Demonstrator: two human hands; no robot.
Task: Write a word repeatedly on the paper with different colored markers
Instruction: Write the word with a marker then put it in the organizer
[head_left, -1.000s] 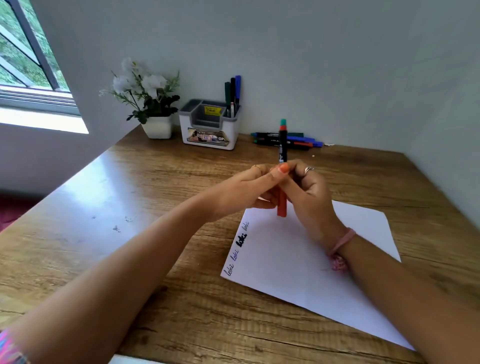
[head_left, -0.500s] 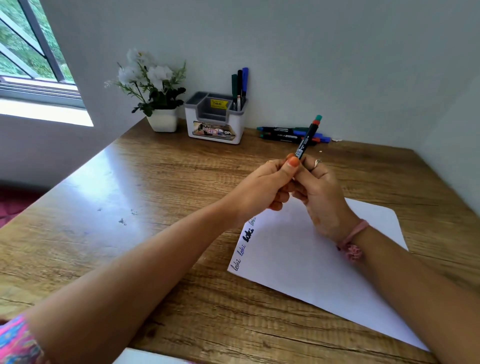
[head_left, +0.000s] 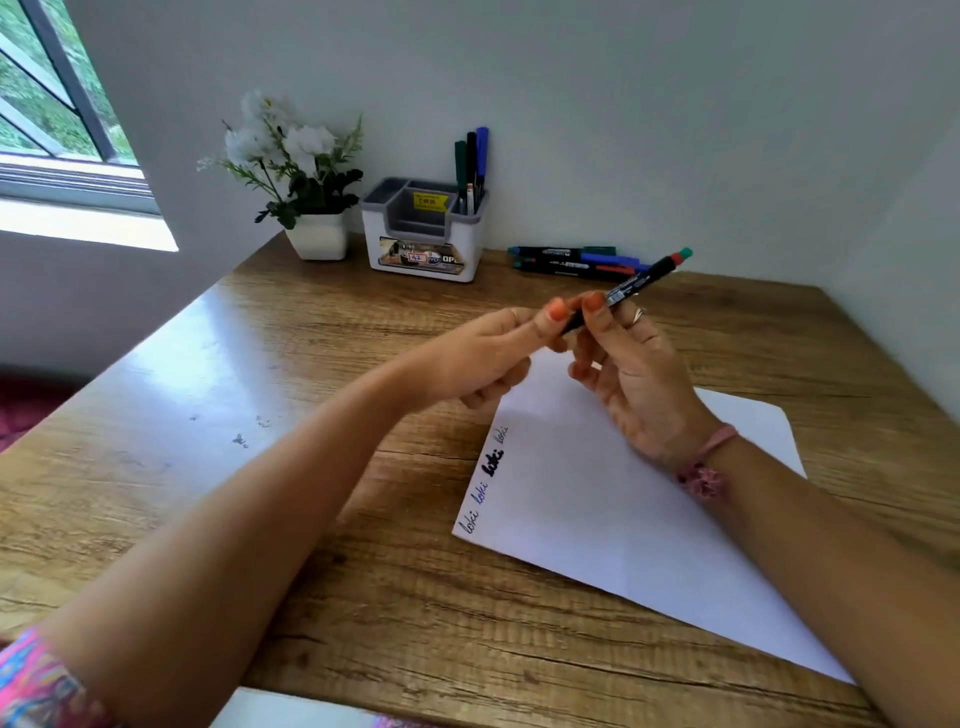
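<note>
Both hands gripped the marker (head_left: 631, 285) above the paper (head_left: 613, 519), left hand (head_left: 483, 358) at its near end, right hand (head_left: 631, 374) mid-barrel, axis slanting up-right.

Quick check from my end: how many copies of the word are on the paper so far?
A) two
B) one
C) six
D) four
D: four small handwritten words run in a line along the left edge of the paper, one of them in bold black, while both hands hold a marker above the sheet.
</note>
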